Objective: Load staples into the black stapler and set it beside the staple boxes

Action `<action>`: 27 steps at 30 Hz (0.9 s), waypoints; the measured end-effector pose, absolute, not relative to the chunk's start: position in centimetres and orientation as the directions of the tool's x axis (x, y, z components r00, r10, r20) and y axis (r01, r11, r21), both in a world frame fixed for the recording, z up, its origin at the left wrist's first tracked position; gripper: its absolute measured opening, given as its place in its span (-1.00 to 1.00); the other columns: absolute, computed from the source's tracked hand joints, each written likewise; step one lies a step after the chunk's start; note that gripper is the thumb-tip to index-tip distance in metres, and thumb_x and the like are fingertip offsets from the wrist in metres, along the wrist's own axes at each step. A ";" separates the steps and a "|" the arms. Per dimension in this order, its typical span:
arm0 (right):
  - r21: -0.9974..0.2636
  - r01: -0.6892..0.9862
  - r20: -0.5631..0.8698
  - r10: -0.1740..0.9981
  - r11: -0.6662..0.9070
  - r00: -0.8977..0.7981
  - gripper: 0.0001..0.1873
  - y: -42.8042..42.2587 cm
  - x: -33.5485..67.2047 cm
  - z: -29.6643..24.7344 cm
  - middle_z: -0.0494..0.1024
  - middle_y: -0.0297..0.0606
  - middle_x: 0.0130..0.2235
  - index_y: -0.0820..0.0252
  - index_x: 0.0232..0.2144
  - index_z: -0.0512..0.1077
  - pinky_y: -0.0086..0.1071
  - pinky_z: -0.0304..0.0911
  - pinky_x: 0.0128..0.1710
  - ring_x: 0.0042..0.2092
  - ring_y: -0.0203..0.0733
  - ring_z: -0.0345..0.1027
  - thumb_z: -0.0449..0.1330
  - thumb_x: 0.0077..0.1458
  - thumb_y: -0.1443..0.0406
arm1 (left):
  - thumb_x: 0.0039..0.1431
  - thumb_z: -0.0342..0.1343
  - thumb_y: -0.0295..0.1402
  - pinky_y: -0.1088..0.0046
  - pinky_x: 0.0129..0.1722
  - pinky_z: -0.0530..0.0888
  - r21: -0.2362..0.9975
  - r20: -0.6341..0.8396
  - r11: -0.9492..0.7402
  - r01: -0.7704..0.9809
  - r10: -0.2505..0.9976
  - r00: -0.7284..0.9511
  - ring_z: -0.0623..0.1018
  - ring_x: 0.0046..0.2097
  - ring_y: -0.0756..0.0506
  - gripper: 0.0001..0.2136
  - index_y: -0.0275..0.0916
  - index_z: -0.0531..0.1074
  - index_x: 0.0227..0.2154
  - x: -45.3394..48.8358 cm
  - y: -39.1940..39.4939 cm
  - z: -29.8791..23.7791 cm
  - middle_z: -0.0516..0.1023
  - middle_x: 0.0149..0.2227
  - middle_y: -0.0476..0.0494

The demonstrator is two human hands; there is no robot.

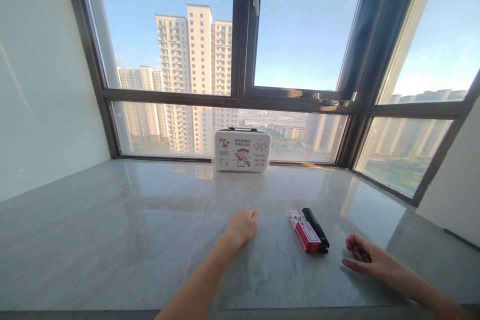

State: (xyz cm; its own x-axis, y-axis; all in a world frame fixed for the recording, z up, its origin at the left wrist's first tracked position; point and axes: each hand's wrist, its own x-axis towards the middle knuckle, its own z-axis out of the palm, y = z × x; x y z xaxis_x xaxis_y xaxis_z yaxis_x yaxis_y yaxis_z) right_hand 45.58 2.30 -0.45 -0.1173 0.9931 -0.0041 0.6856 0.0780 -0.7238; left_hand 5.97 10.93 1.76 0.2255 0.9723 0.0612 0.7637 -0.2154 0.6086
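Observation:
My left hand (243, 225) rests on the grey marble-look ledge, left of a small group of items. Its fingers are curled in, and no object shows in them. On the other side, my right hand (362, 257) lies with fingers loosely bent and the thumb apart, holding nothing. Between the hands, nearer the right one, sits a pink-and-white box (308, 236) with a smaller white patterned box (296, 217) at its far end. Lying along their right side is a long black stapler-like object (315, 227). Neither hand touches these items.
A white case (243, 151) with cartoon prints and a dark handle stands upright at the back, near the window. Dark window frames (242, 102) border the ledge (123, 240) behind and to the right. A pale wall (41, 85) rises on the left.

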 end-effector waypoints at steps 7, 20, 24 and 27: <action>-0.542 0.822 0.025 0.981 0.176 -0.193 -0.63 -1.6 34.7 -0.2 0.54 -0.14 -0.41 0.01 -0.47 0.39 -0.21 0.13 -0.36 -0.38 -0.07 0.39 0.14 0.17 -0.08 | 0.34 -0.17 -0.22 0.47 -0.35 0.45 0.652 0.056 -0.210 0.728 0.972 0.230 0.58 -0.35 -0.06 -0.74 -0.13 0.41 -0.16 -3.8 6.3 1.6 0.62 -0.33 -0.02; -0.677 0.619 0.257 0.916 0.398 -0.308 -0.50 3.1 18.2 0.5 0.46 -0.22 0.18 0.05 0.15 0.39 -0.15 0.05 0.26 0.26 -0.01 0.20 0.08 0.27 0.00 | 0.41 -0.33 0.01 -0.09 0.39 -0.01 0.197 0.230 -0.358 0.913 0.922 0.312 -0.01 0.45 -0.20 -0.44 -0.03 0.04 0.38 -4.0 3.5 -1.1 0.02 0.44 -0.09; -0.445 0.827 0.167 0.939 0.345 -0.302 -0.34 1.9 17.2 0.2 0.07 -0.37 0.42 -0.05 0.38 0.08 0.04 -0.50 0.40 0.46 0.05 -0.36 -0.01 0.31 -0.02 | 0.40 -0.33 0.02 -0.11 0.39 -0.02 0.172 0.216 -0.350 0.921 0.926 0.311 -0.04 0.45 -0.20 -0.44 0.01 0.01 0.39 -3.9 3.5 -1.1 -0.03 0.45 -0.04; -0.378 0.880 0.129 0.958 0.287 -0.257 -0.35 1.6 16.6 0.2 -0.05 -0.48 0.44 -0.11 0.40 0.00 0.07 -0.45 0.40 0.46 0.04 -0.42 -0.12 0.34 -0.04 | 0.40 -0.31 0.00 -0.09 0.40 -0.04 0.173 0.213 -0.342 0.924 0.929 0.304 -0.03 0.45 -0.21 -0.44 0.00 0.02 0.38 -3.8 3.3 -1.0 -0.03 0.44 -0.04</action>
